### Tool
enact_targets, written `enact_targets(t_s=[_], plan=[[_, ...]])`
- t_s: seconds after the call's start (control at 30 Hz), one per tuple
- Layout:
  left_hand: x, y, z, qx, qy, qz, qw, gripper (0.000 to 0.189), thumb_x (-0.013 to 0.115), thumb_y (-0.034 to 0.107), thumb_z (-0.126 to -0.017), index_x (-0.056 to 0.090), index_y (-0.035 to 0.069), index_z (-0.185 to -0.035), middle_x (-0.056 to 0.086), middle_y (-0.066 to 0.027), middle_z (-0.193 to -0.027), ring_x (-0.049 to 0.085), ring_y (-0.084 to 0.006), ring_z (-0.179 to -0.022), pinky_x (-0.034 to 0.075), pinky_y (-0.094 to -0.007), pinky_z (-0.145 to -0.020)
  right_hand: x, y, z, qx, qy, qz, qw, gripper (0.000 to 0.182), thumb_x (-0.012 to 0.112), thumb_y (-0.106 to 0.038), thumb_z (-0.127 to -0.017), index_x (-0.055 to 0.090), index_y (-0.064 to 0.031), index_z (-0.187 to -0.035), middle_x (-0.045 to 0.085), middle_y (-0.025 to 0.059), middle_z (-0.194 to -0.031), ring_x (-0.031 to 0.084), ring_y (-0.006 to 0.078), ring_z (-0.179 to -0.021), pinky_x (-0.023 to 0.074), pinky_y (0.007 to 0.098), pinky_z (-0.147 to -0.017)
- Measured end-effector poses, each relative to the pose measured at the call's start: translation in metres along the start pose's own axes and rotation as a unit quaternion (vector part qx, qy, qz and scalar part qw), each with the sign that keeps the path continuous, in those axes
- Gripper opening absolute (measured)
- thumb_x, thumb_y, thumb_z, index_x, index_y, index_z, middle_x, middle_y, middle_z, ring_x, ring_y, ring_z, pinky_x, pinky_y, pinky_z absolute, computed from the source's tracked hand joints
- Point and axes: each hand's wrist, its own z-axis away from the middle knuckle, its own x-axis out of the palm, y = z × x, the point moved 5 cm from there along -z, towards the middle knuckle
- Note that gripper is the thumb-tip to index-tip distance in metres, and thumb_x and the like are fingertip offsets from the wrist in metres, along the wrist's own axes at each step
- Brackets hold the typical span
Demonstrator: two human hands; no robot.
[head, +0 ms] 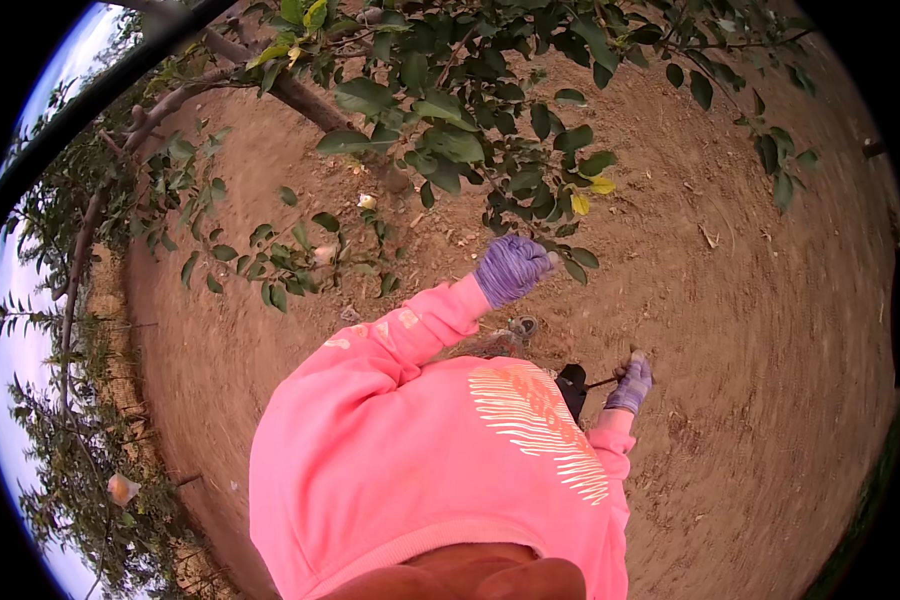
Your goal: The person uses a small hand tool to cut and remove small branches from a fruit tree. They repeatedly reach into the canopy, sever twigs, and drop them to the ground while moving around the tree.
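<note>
My left hand [514,270], in a purple knitted glove with a bare thumb tip, is curled beside the lowest leaves [581,259] of a leafy tree branch. Whether its fingers grip a twig is hidden. Lower and to the right, my right hand [631,384], gloved alike, is closed around a thin dark strap or rod [604,382]. That runs towards a black object [571,386] at my waist, partly covered by my pink sweatshirt.
A thick bare branch [307,101] crosses the upper left. Pale fruits or wrapped fruits [123,489] hang on the left. Leafy twigs [570,142] spread overhead in front. Below lies brown soil [720,315]; my shoe [525,326] shows. A dark bar [82,112] cuts across the upper left.
</note>
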Motion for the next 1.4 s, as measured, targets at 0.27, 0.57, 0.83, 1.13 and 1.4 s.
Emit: enact_targets(t_s=[0.27, 0.57, 0.83, 1.13, 1.4], plan=[[-0.017, -0.009, -0.021, -0.112, 0.082, 0.018, 0.990, 0.037, 0.054, -0.001, -0.060, 0.053, 0.008, -0.095, 0.050, -0.0110, -0.092, 0.047, -0.0265, -0.085, 0.039, -0.0302, -0.072, -0.026, -0.003, -0.018, 0.002, 0.004, -0.044, 0.999, 0.022, 0.054, -0.019, -0.074, 0.053, -0.0020, -0.088, 0.036, -0.0039, -0.051, 0.030, 0.0054, -0.039, 0.0266, 0.0185, -0.036], [0.008, -0.023, -0.092, -0.150, -0.088, 0.081, 0.982, 0.031, 0.057, 0.017, -0.068, 0.050, 0.006, -0.097, 0.054, -0.0117, -0.085, 0.052, -0.0224, -0.076, 0.042, -0.0294, -0.067, -0.039, -0.025, -0.013, 0.008, 0.025, -0.038, 0.999, 0.018, 0.052, -0.016, -0.075, 0.054, -0.0032, -0.087, 0.038, -0.0035, -0.052, 0.031, 0.0039, -0.041, 0.0272, 0.0163, -0.035], [0.037, 0.046, -0.105, -0.189, -0.163, 0.135, 0.959, 0.018, 0.049, 0.017, -0.074, 0.054, 0.005, -0.087, 0.056, -0.0129, -0.075, 0.054, -0.0268, -0.067, 0.043, -0.0312, -0.059, -0.090, -0.025, -0.028, -0.016, 0.027, -0.064, 0.997, 0.025, 0.050, -0.023, -0.076, 0.052, -0.0039, -0.092, 0.037, -0.0041, -0.051, 0.030, 0.0046, -0.037, 0.0264, 0.0173, -0.034], [0.039, 0.057, -0.109, -0.101, 0.022, 0.134, 0.986, 0.016, 0.048, 0.009, -0.074, 0.053, 0.004, -0.088, 0.055, -0.0090, -0.068, 0.053, -0.0208, -0.062, 0.043, -0.0291, -0.058, -0.143, -0.033, -0.025, -0.034, 0.070, -0.092, 0.993, 0.023, 0.049, -0.023, -0.076, 0.054, -0.0056, -0.091, 0.035, -0.0040, -0.049, 0.029, 0.0051, -0.036, 0.0250, 0.0177, -0.034], [0.063, 0.051, -0.135, -0.236, -0.112, 0.131, 0.956, 0.023, 0.044, 0.025, -0.078, 0.056, 0.005, -0.077, 0.055, -0.0096, -0.062, 0.050, -0.0107, -0.055, 0.039, -0.0240, -0.052, -0.155, -0.047, -0.026, -0.022, 0.132, -0.082, 0.988, 0.026, 0.049, -0.026, -0.076, 0.053, -0.0085, -0.094, 0.034, -0.0039, -0.050, 0.028, 0.0056, -0.036, 0.0247, 0.0190, -0.033]])
